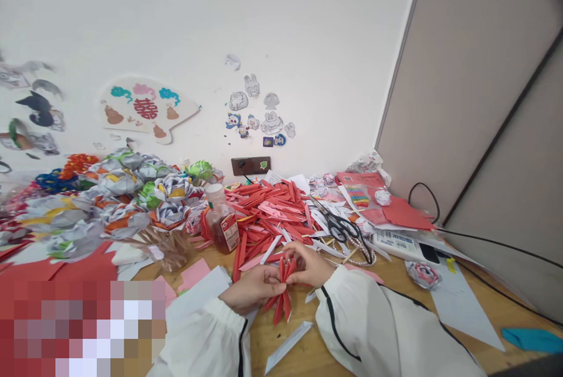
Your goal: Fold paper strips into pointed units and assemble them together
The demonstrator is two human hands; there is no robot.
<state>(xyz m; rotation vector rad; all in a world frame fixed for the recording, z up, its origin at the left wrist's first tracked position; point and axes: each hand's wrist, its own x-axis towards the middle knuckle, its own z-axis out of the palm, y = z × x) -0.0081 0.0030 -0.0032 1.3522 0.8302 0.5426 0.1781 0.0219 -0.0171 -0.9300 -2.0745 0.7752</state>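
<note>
Between my two hands is a bundle of folded red paper strips [284,305], pinched at its middle so the pointed ends fan out above and below. My left hand [257,288] grips it from the left with thumb and fingers closed. From the right, my right hand [307,267] has its fingertips closed on the upper petals. Just below on the table lies a folded white paper strip [289,346]. Behind my hands is a large pile of red folded strips [275,213], with white and pink ones mixed in.
Black-handled scissors [343,227] lie right of the pile. A bottle of reddish-brown liquid [223,221] stands left of it. Paper flowers [132,189] are heaped at the back left. A phone [428,252], a pink-white paper flower [423,275] and black cables [492,242] are on the right.
</note>
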